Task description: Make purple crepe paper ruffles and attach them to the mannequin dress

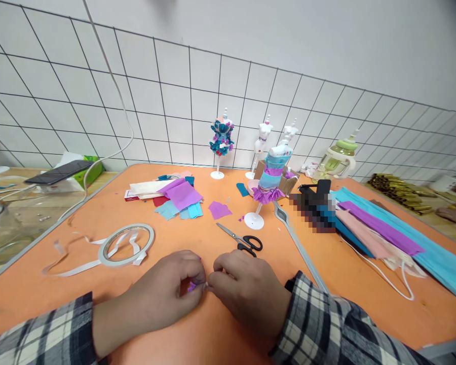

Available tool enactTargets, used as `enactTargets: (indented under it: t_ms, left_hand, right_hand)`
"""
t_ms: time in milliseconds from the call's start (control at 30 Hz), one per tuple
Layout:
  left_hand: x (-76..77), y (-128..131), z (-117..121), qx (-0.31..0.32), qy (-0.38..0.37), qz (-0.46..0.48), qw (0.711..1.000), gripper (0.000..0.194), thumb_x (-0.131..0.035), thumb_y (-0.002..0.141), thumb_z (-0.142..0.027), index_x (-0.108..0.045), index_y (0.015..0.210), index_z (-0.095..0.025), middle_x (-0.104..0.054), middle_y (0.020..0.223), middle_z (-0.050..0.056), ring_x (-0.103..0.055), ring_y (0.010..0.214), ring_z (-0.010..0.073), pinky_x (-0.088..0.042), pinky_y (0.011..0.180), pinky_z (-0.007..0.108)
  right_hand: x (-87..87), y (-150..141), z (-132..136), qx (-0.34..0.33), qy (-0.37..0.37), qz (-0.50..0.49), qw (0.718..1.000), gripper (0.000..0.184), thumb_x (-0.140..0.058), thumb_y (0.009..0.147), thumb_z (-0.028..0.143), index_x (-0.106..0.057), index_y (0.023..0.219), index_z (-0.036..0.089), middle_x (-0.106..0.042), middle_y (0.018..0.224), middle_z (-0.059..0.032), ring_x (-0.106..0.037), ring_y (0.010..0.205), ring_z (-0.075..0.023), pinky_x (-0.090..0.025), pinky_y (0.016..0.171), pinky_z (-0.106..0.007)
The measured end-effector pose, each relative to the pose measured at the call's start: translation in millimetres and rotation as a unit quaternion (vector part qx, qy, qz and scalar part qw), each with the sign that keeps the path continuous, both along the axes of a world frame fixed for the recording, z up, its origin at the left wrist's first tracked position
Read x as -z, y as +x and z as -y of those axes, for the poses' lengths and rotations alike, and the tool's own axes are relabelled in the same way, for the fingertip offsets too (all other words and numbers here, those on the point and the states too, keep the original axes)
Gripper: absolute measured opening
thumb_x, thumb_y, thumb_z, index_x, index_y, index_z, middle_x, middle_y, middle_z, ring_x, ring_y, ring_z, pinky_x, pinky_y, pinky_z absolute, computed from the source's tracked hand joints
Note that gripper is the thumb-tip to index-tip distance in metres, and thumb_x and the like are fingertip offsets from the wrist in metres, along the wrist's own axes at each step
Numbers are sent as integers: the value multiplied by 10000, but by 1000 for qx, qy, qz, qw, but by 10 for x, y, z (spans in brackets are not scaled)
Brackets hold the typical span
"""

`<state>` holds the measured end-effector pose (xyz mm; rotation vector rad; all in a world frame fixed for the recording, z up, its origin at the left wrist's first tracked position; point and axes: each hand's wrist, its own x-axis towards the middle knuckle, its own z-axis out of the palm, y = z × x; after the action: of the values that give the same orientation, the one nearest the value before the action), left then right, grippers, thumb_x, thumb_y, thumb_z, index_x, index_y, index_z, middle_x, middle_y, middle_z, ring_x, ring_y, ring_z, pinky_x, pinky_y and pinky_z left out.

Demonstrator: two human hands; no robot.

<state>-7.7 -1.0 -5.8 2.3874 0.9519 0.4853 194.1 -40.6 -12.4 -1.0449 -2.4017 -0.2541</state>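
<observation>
My left hand (167,286) is closed in a pinch on a small piece of purple crepe paper (192,287), mostly hidden by the fingers. My right hand (251,289) is closed too, its thumb and fingertip meeting the left fingertips; what they pinch is too small to make out. Just beyond the right hand lie scissors (238,236) with black handles. A roll of white tape (151,238) rests left of my hands, a loose strip trailing from it. Farther off stands a small mannequin (271,177) dressed in blue and purple crepe paper.
Purple sheets (181,195) lie among blue and white pieces at the back left. A second dressed mannequin (222,138) and two bare ones stand near the tiled wall. Folded crepe strips (387,228), a green-lidded bottle (336,159) and a phone (59,172) flank the orange tabletop (175,339).
</observation>
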Motion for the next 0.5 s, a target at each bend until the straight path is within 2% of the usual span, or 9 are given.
enactTargets:
  t_ms: [133, 233, 400, 433, 500]
  left_hand:
    - [-45, 7, -23, -36, -50, 61, 996, 176, -516, 829, -218, -656, 725, -189, -681, 798, 27, -626, 791, 181, -468, 740, 299]
    - [-78, 14, -18, -46, -102, 123, 986, 205, -510, 868, -256, -688, 785, -195, -704, 849, 27, -648, 834, 181, -485, 783, 296]
    - [-61, 1, -19, -42, -146, 213, 965, 179, -561, 890, -282, -698, 802, -207, -709, 884, 18, -655, 871, 170, -490, 815, 269]
    - [-47, -7, -23, -35, -159, 225, 961, 177, -565, 896, -282, -700, 807, -210, -709, 889, 18, -657, 871, 169, -493, 815, 267]
    - [-21, -27, -31, -18, -174, 242, 954, 169, -566, 908, -275, -704, 831, -215, -709, 908, 21, -658, 886, 171, -497, 819, 268]
  right_hand:
    - [-34, -29, 18, 10, -26, -91, 995, 73, -605, 895, 213, -664, 862, 241, -615, 831, 6, -491, 654, -127, -257, 518, -268]
    - [-26, -30, -16, 11, -114, -222, 968, 54, -642, 868, 227, -696, 863, 230, -609, 820, -1, -503, 632, -106, -338, 556, -234]
    - [-13, -51, -78, 10, -260, -387, 885, 72, -690, 809, 236, -677, 756, 188, -552, 691, 20, -478, 597, -97, -396, 565, -221]
    - [-14, -58, -88, 10, -302, -412, 859, 89, -692, 797, 252, -667, 747, 182, -542, 679, 24, -469, 574, -93, -397, 536, -215]
    - [-14, -63, -112, 7, -413, -455, 789, 138, -685, 784, 305, -646, 756, 175, -510, 647, 37, -446, 506, -82, -393, 454, -201]
